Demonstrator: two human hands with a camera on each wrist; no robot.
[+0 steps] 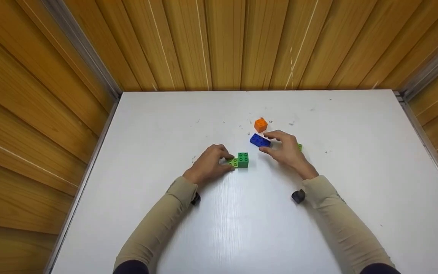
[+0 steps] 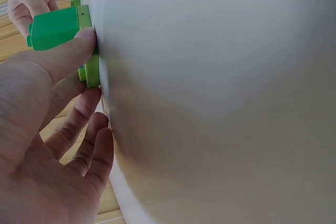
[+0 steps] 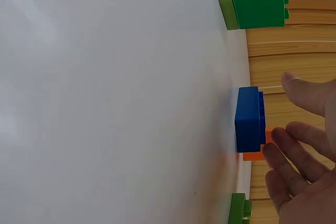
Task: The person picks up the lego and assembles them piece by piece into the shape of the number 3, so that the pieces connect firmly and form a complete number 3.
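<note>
My left hand (image 1: 212,163) pinches a flat light green toy brick (image 1: 234,163) between thumb and fingers, low on the white table. A taller green brick (image 1: 243,160) is stacked on the end of it away from the palm; in the left wrist view the thumb overlaps this green brick (image 2: 55,28). To the right, my right hand (image 1: 284,149) hovers beside a blue brick (image 1: 259,140), thumb and fingers spread apart. In the right wrist view the blue brick (image 3: 248,119) lies studs up on the table, with the fingertips (image 3: 269,150) near its studded side.
Behind the blue brick stands an orange brick (image 1: 261,125). Another light green brick (image 1: 300,147) is partly hidden by the right hand. The white table (image 1: 356,125) is bounded by wood-patterned walls (image 1: 226,45) at the back and sides.
</note>
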